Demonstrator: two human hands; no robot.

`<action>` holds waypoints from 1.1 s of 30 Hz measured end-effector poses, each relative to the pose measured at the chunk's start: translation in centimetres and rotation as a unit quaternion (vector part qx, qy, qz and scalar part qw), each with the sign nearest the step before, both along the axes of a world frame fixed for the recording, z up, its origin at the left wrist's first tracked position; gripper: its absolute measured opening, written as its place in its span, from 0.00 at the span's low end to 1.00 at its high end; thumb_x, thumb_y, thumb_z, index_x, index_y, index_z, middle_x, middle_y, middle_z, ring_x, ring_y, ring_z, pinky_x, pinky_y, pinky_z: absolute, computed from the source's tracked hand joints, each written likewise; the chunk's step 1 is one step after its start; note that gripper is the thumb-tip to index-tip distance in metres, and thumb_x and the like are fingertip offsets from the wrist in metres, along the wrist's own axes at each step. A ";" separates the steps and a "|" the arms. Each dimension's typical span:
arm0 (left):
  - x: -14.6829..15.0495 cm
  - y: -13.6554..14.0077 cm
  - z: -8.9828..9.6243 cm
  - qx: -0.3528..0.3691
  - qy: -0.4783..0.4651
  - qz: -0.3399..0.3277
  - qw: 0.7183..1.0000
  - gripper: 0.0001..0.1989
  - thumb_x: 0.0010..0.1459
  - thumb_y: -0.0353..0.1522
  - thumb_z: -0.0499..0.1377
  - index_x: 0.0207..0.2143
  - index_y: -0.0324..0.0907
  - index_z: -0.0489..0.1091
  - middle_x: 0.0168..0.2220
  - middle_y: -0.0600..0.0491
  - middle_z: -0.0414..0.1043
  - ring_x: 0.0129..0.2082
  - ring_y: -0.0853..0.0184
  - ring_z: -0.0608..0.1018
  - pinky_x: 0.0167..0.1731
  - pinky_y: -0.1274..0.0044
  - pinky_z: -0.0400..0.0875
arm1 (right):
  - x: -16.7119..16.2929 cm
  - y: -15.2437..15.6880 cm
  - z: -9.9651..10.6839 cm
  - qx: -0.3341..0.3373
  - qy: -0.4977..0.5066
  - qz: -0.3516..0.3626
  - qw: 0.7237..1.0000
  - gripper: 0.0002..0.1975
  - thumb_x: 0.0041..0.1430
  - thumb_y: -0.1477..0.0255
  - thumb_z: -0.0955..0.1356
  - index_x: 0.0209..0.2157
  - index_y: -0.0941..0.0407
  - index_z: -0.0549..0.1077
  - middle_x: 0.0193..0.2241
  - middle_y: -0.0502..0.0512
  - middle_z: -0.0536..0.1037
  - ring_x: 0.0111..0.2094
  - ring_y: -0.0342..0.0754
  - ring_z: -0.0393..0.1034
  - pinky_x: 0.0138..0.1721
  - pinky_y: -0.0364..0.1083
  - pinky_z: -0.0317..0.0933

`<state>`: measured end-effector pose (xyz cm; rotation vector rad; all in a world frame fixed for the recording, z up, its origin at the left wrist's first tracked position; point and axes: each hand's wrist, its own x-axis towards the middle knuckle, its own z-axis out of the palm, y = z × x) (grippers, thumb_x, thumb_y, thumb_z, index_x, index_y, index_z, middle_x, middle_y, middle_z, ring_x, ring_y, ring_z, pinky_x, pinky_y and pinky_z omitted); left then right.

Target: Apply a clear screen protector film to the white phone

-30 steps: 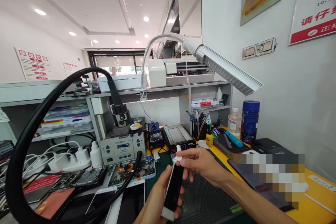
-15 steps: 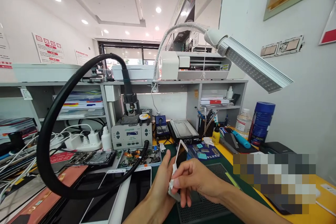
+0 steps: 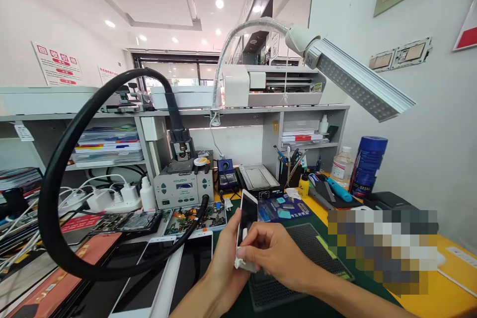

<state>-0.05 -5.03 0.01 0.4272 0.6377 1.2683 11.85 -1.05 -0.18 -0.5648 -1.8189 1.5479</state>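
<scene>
The left hand [image 3: 228, 253] holds a phone [image 3: 249, 208] tilted up above the tabletop [image 3: 421, 305], its fingers wrapped around the back and side; this grip seems meant to brace the phone while leaving its dark front open to the other hand; the right hand [image 3: 278, 254] has its fingers drawn narrow, pinching a crumpled white tissue [image 3: 240, 259] against the phone's lower end, though the fingers hide part of the contact; below lies a perforated black pad [image 3: 311, 244] on a green mat [image 3: 324, 219], presumably there to protect the work surface.

The lamp [image 3: 367, 82] hangs over the right side from a bent neck, likely so that light falls near the hands; a shallow tray [image 3: 219, 229] on the left holds loose circuit boards [image 3: 186, 218], perhaps to gather small parts; a black pot [image 3: 283, 175] stands with thin tools [image 3: 295, 158] upright in it; beyond it are a small yellow bottle [image 3: 303, 185] and a clear bottle [image 3: 342, 166], whose fill I cannot tell.
</scene>
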 end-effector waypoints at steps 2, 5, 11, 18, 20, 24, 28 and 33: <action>0.1 -0.1 0.1 -0.008 0.006 0.008 1.000 0.22 0.66 0.46 0.54 0.28 0.38 0.73 0.18 0.54 0.69 0.18 0.67 0.75 0.19 0.79 0.67 | 0.1 0.0 -0.1 -0.006 -0.021 0.014 1.000 0.15 0.54 0.63 0.76 0.27 0.58 0.72 0.18 0.46 0.72 0.19 0.39 0.63 0.21 0.40 0.56; 0.0 -0.3 0.4 0.000 0.007 0.033 0.999 0.17 0.65 0.43 0.58 0.32 0.39 0.74 0.22 0.54 0.73 0.21 0.66 0.77 0.23 0.78 0.70 | 0.3 0.2 -0.1 -0.009 -0.074 0.035 0.997 0.15 0.54 0.62 0.75 0.27 0.57 0.70 0.21 0.47 0.75 0.18 0.39 0.62 0.19 0.40 0.55; -0.7 0.0 0.7 -0.018 -0.021 0.092 0.995 0.15 0.65 0.40 0.58 0.32 0.38 0.74 0.24 0.54 0.74 0.23 0.67 0.78 0.29 0.77 0.72 | 1.6 1.2 0.9 0.076 -0.164 0.029 0.983 0.11 0.51 0.67 0.76 0.26 0.58 0.74 0.19 0.45 0.71 0.21 0.39 0.59 0.20 0.38 0.49; -0.9 0.1 0.8 -0.036 0.028 0.118 0.992 0.13 0.66 0.38 0.59 0.35 0.38 0.74 0.26 0.53 0.77 0.24 0.67 0.78 0.30 0.77 0.73 | 3.3 1.8 1.6 0.114 -0.211 0.036 0.970 0.11 0.54 0.63 0.74 0.28 0.57 0.77 0.20 0.46 0.72 0.20 0.40 0.61 0.19 0.39 0.50; -0.9 0.2 0.8 -0.059 0.043 0.131 0.989 0.14 0.67 0.38 0.57 0.34 0.37 0.74 0.25 0.53 0.76 0.22 0.68 0.77 0.28 0.78 0.72 | 3.4 1.7 1.8 0.109 -0.211 0.039 0.971 0.11 0.55 0.63 0.74 0.29 0.57 0.76 0.19 0.45 0.71 0.19 0.40 0.62 0.19 0.39 0.50; -1.1 0.3 0.5 -0.064 0.065 0.136 0.987 0.14 0.67 0.38 0.57 0.33 0.38 0.73 0.24 0.55 0.76 0.19 0.71 0.75 0.22 0.81 0.69 | 3.5 1.7 1.8 0.160 -0.184 -0.005 0.970 0.09 0.56 0.66 0.74 0.28 0.57 0.76 0.20 0.47 0.73 0.22 0.41 0.65 0.21 0.39 0.54; -0.9 0.1 0.3 -0.031 0.090 0.092 0.991 0.15 0.67 0.41 0.57 0.42 0.38 0.75 0.28 0.52 0.79 0.22 0.67 0.79 0.24 0.78 0.73 | 3.6 2.3 1.5 0.154 -0.133 -0.039 0.978 0.10 0.60 0.66 0.71 0.29 0.56 0.74 0.23 0.50 0.79 0.24 0.45 0.72 0.25 0.41 0.60; -0.6 -0.3 0.4 -0.014 0.096 0.038 0.995 0.23 0.67 0.44 0.55 0.50 0.34 0.74 0.36 0.42 0.81 0.29 0.57 0.82 0.29 0.69 0.78 | 4.0 3.4 1.3 0.172 -0.093 -0.109 0.975 0.11 0.62 0.62 0.71 0.31 0.55 0.72 0.22 0.50 0.78 0.24 0.46 0.73 0.26 0.43 0.61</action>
